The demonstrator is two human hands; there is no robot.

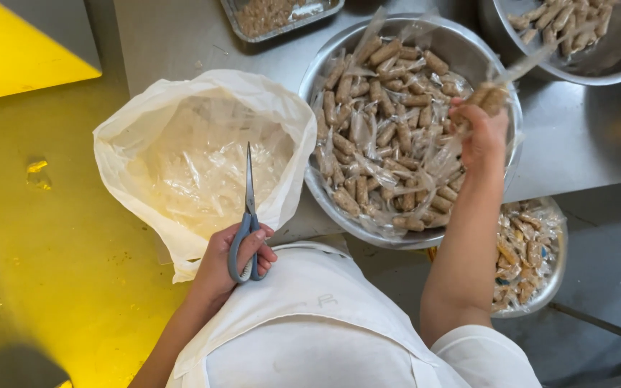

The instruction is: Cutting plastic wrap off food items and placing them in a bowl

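My left hand point(224, 266) grips a pair of blue-handled scissors point(249, 208), blades closed and pointing up over a white plastic bag point(181, 122) that holds clear plastic scraps. My right hand point(481, 138) is raised over the right rim of a large steel bowl point(461, 39) and holds a brown roll in clear plastic wrap point(494, 97), its long wrap tail sticking up to the right. The bowl is full of several similar wrapped brown rolls point(386, 136).
A second steel bowl point(612, 65) with brown rolls stands at the top right. A smaller bowl point(551, 280) of wrapped pieces sits lower, right of my arm. A metal tray point(282, 16) is at the top. Steel table point(583, 144); yellow floor point(52, 237) at left.
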